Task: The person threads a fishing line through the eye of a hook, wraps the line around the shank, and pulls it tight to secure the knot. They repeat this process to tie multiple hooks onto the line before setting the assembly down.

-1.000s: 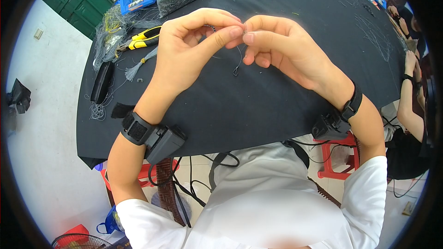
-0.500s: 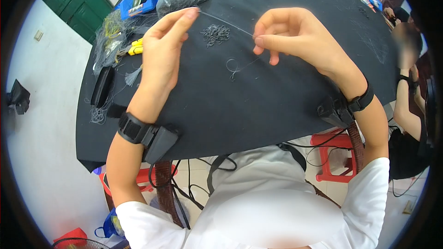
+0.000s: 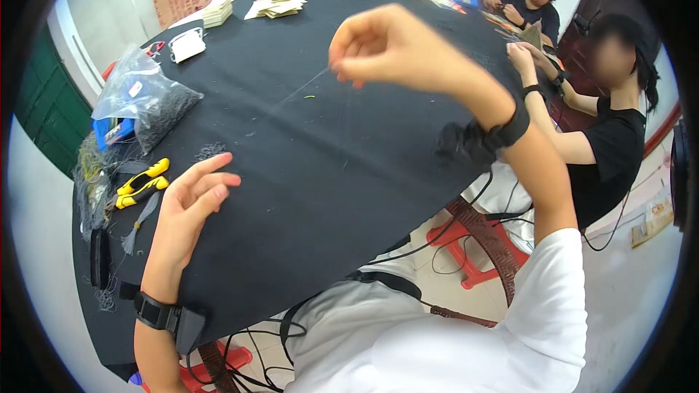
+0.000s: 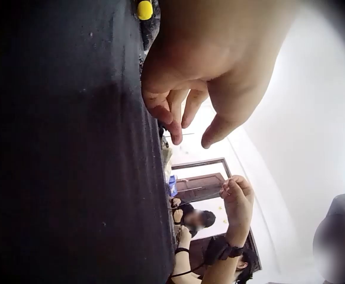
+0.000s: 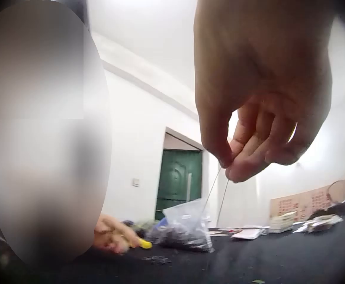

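Observation:
Raised over the black table (image 3: 291, 196), my right hand (image 3: 397, 51) pinches a thin clear line (image 3: 309, 84) between thumb and fingertips. In the right wrist view two strands of line (image 5: 222, 201) hang from the pinching fingers of that hand (image 5: 261, 89). My left hand (image 3: 182, 207) is held at the left with its fingers spread and loosely bent, nothing visible between them. The left wrist view also shows that hand (image 4: 214, 65) with a gap between thumb and fingers. A small pile of dark pieces (image 3: 211, 151) lies just beyond it.
At the left are yellow-handled pliers (image 3: 142, 185), a grey thread bundle (image 3: 142, 222), a black case (image 3: 100, 258) and a plastic bag of dark pieces (image 3: 164, 113). Paper stacks (image 3: 277, 5) stand at the far side. Two people sit at the right, one nearer (image 3: 597, 138).
My right hand has moved up and away with the line. The left hand has let go of the line and lowered toward the left. The head view has swung to the right.

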A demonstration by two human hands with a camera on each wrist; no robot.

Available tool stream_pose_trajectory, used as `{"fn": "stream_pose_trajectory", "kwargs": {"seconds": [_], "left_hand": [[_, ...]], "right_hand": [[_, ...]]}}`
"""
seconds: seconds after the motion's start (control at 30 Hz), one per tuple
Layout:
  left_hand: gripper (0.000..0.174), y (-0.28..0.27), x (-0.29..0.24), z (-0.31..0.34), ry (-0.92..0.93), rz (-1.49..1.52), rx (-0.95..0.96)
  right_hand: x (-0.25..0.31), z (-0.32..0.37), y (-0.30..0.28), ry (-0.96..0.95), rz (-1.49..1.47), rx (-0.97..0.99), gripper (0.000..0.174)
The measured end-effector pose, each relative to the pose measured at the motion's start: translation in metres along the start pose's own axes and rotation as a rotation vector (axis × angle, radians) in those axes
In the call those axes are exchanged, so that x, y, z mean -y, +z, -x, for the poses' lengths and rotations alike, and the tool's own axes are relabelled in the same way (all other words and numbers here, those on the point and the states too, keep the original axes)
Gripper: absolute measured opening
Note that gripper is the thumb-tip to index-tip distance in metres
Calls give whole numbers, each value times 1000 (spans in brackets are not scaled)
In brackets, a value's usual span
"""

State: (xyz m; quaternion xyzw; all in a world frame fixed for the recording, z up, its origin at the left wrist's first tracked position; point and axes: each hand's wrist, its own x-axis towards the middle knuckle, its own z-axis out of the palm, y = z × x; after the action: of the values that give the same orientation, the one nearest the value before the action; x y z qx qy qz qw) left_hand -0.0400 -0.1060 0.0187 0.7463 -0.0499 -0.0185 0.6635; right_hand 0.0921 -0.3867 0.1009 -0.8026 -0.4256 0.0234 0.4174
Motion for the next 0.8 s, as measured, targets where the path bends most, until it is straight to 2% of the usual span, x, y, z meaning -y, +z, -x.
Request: {"fn": "stream_pose_trajectory", "kwargs": {"seconds": [0.07, 0.1, 0.17, 0.2, 0.3, 0.4, 0.47, 0.53, 0.6, 0.7, 0.77, 0.8], "left_hand": [[34, 1, 4, -1, -49, 5, 84], [33, -1, 7, -1, -74, 5, 120], [27, -7, 7, -4, -102, 9, 137], [25, -7, 8, -3, -120, 32, 130], [23, -6, 8, -4, -204, 121, 109], [23, -12, 11, -8, -250, 158, 105], [22, -18, 10, -11, -297, 153, 116], [23, -24, 12, -14, -325, 170, 145], [25, -27, 13, -16, -340, 199, 163], [26, -37, 19, -17, -364, 282, 185], [29, -42, 27, -15, -385, 406, 120], [30, -41, 31, -14, -364, 450, 104]], "right_hand": [[-14, 1, -36, 4, 138, 21, 13], [-17, 4, -55, 83, 294, -40, 13], [-40, 5, -103, 64, 517, -41, 16], [-47, 5, -126, 119, 481, -53, 17], [-78, 5, -184, 291, 624, -119, 21], [-117, 5, -228, 311, 646, -257, 23], [-158, 1, -260, 208, 563, -204, 23], [-185, -6, -269, 270, 473, -262, 24], [-207, -18, -278, 488, 373, -437, 25], [-239, -16, -301, 304, 570, -284, 25], [-249, -17, -312, 381, 732, -247, 23], [-234, -18, -299, 530, 722, -341, 23]]}}
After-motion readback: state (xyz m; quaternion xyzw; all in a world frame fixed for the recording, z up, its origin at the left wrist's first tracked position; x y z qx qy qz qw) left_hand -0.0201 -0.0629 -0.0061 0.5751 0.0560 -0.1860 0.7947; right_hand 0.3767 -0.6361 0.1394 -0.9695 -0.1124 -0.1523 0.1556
